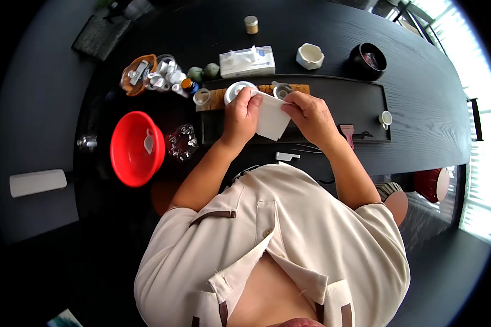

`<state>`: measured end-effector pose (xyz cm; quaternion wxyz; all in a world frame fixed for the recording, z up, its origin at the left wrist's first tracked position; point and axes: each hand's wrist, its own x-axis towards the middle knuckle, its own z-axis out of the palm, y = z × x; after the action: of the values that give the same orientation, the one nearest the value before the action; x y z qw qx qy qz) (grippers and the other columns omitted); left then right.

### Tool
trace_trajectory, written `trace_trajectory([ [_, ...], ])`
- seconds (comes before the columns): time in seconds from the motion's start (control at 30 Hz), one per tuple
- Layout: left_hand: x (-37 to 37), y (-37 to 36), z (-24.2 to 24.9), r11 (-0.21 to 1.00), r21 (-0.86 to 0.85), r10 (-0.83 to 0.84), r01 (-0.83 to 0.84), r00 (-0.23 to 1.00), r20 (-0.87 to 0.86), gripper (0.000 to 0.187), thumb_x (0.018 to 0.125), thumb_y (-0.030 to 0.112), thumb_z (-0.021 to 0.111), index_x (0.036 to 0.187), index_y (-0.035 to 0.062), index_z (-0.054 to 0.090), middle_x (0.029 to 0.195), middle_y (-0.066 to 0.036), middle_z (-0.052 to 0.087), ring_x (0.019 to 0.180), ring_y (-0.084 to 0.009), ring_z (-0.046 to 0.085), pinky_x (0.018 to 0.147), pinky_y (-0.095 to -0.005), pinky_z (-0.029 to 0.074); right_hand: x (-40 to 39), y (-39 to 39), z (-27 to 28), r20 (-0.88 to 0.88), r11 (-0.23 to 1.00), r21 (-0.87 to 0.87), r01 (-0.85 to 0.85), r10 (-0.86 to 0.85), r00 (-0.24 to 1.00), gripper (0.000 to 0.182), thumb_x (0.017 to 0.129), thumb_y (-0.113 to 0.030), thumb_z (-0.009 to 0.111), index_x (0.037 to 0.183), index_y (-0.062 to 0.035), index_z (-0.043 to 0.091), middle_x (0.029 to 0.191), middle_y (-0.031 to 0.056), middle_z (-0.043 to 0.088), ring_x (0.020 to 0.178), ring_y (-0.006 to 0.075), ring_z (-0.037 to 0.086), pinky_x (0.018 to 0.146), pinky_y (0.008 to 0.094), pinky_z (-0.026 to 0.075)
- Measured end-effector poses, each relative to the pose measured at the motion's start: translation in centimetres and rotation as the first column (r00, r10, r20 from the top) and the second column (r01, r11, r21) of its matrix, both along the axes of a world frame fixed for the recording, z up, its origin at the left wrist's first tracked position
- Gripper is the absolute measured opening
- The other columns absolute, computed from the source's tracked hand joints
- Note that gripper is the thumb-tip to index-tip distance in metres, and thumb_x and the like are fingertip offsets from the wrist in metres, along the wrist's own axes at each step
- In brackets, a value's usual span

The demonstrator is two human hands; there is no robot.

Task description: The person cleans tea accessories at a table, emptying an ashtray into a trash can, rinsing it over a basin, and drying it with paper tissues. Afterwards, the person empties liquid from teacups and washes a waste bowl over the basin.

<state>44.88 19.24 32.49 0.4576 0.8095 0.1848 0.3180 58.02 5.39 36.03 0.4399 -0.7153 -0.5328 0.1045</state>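
Observation:
A white tissue hangs between my two hands, over the front part of a long dark tray. My left hand pinches its upper left corner, and my right hand pinches the upper right one. Just behind my left hand is a white lidded bowl, partly covered by the fingers. A small glass cup stands behind my right hand. Both stand on a wooden strip along the tray's back.
Left of the tray are a red basin with a small white item inside and a glass ashtray. Behind it stand a tissue box, a white pot and a black bowl. A small white cup is at the tray's right end.

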Motion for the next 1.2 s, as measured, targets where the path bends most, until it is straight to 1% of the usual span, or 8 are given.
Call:
trace_trajectory([
  [0.17,3.7,-0.3,-1.7,0.996,0.09,-0.002,0.008,0.998,-0.065,0.014,0.092,0.016,0.058,0.091,0.0025,0.057,0.076,-0.018,0.063,0.069,-0.037,0.062,0.059,-0.0411,0.047,3.3,-1.4,-1.2,-0.108,0.98,-0.12,0.157,-0.17,0.98,0.011,0.084,-0.01,0.064,0.087,0.0006,0.062,0.076,0.0149,0.065,0.069,0.0306,0.063,0.063,0.0333,0.049],
  [0.4,15.3,1.6,-5.5,0.969,-0.243,-0.11,0.049,0.963,-0.245,0.018,0.085,0.021,0.064,0.087,0.0029,0.065,0.074,-0.01,0.067,0.067,-0.0198,0.063,0.065,-0.0326,0.048,12.9,-0.8,-4.7,0.023,0.905,-0.164,0.393,-0.395,0.919,0.015,0.084,-0.015,0.063,0.094,-0.0043,0.062,0.077,0.0135,0.065,0.073,0.0317,0.064,0.067,0.0366,0.05],
  [0.63,27.7,7.2,-13.8,0.942,-0.308,-0.018,-0.132,0.897,-0.442,0.025,0.081,0.03,0.068,0.085,0.0056,0.069,0.079,-0.009,0.07,0.076,-0.0239,0.066,0.07,-0.0354,0.05,22.7,3.7,-12.8,-0.323,0.829,-0.071,0.555,-0.546,0.773,0.017,0.085,-0.007,0.063,0.101,-0.0049,0.059,0.069,0.0016,0.056,0.063,0.0089,0.051,0.06,0.025,0.044],
  [0.73,30.5,8.0,-15.3,0.957,-0.179,0.078,-0.228,0.796,-0.6,0.025,0.083,0.034,0.064,0.089,0.0102,0.07,0.086,-0.01,0.07,0.083,-0.0267,0.067,0.074,-0.0374,0.051,24.8,5.5,-16.0,-0.234,0.801,0.016,0.598,-0.578,0.782,0.017,0.084,-0.005,0.063,0.101,-0.0046,0.059,0.069,0.0025,0.056,0.062,0.0104,0.051,0.06,0.0254,0.045],
  [0.77,31.4,8.3,-15.9,0.956,-0.182,0.074,-0.228,0.793,-0.604,0.025,0.083,0.034,0.064,0.089,0.0102,0.07,0.086,-0.01,0.07,0.083,-0.0267,0.067,0.074,-0.0374,0.051,25.3,5.8,-17.1,-0.24,0.812,-0.01,0.584,-0.569,0.787,0.018,0.081,-0.006,0.063,0.098,-0.0058,0.06,0.076,0.0097,0.06,0.07,0.0253,0.06,0.065,0.0339,0.048],
  [0.9,34.0,8.8,-17.8,0.982,-0.094,0.059,-0.162,0.744,-0.666,0.022,0.081,0.031,0.065,0.091,0.0121,0.071,0.089,-0.01,0.069,0.088,-0.0279,0.065,0.077,-0.0391,0.051,25.9,6.0,-18.8,-0.149,0.822,-0.036,0.568,-0.567,0.81,0.016,0.079,-0.005,0.065,0.095,-0.007,0.064,0.081,0.008,0.06,0.077,0.0251,0.06,0.07,0.0341,0.048],
  [0.97,34.6,8.5,-18.4,0.965,0.214,0.251,-0.154,0.782,-0.57,0.02,0.079,0.031,0.068,0.084,0.0119,0.071,0.09,-0.006,0.063,0.093,-0.0252,0.06,0.077,-0.0374,0.05,26.2,5.8,-19.7,0.17,0.873,0.025,0.486,-0.483,0.859,0.016,0.077,-0.005,0.067,0.092,-0.0087,0.067,0.084,0.0062,0.061,0.08,0.0244,0.06,0.071,0.0342,0.048],
  [1.2,34.1,8.7,-19.6,0.938,0.306,0.3,-0.164,0.824,-0.48,0.015,0.076,0.027,0.072,0.077,0.0122,0.069,0.088,-0.004,0.057,0.091,-0.0251,0.056,0.077,-0.0377,0.05,26.5,8.5,-20.0,0.405,0.938,-0.059,0.342,-0.291,0.867,0.016,0.077,-0.02,0.069,0.092,-0.0139,0.069,0.099,-0.0014,0.064,0.1,0.0179,0.057,0.087,0.0392,0.041],
])
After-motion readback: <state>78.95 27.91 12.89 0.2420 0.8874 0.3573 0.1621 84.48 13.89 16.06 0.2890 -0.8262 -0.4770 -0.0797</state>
